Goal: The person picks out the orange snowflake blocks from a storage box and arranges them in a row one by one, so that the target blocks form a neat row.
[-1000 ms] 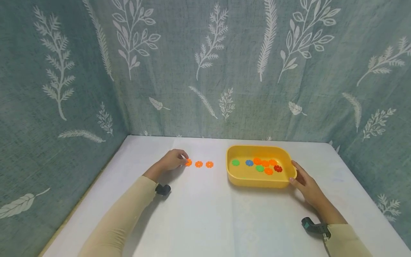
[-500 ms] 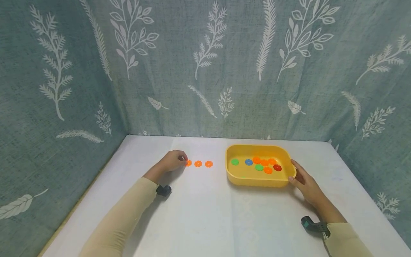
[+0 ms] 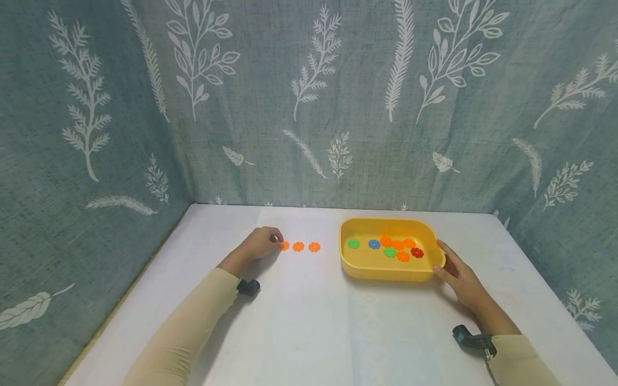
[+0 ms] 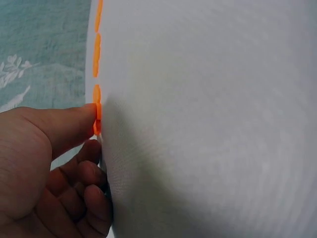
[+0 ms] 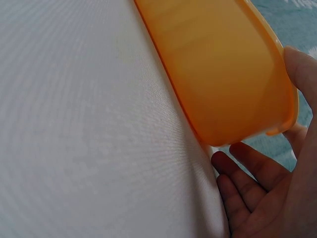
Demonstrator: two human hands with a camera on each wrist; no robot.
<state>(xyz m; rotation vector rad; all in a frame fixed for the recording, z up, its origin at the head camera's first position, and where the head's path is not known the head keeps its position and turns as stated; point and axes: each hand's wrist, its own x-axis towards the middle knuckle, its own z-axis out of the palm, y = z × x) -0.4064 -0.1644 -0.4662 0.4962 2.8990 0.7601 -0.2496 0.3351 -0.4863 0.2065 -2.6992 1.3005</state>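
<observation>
My left hand (image 3: pixel 262 242) pinches an orange flower-shaped disc (image 3: pixel 285 246) low on the table, at the left end of a short row. Two more orange flower discs, a middle one (image 3: pixel 299 246) and a right one (image 3: pixel 314 247), lie flat beside it. In the left wrist view the thumb covers part of the pinched disc (image 4: pixel 97 92), while the other fingers curl beneath. My right hand (image 3: pixel 461 279) holds the right end of a yellow tray (image 3: pixel 386 274), thumb at the rim. Seen from the right wrist, its lower fingers are spread loosely under the tray's corner (image 5: pixel 223 114).
Inside the tray lie several flower discs: orange (image 3: pixel 403 257), green (image 3: pixel 354 244), blue (image 3: pixel 374 244) and dark red (image 3: pixel 417 252). A white cloth (image 3: pixel 309 321) covers the table. Leaf-patterned green curtains (image 3: pixel 270 161) stand behind it and at both sides.
The left hand has shifted very slightly right and down with its fingertips still at the leftmost disc. The right hand and the tray stay in place.
</observation>
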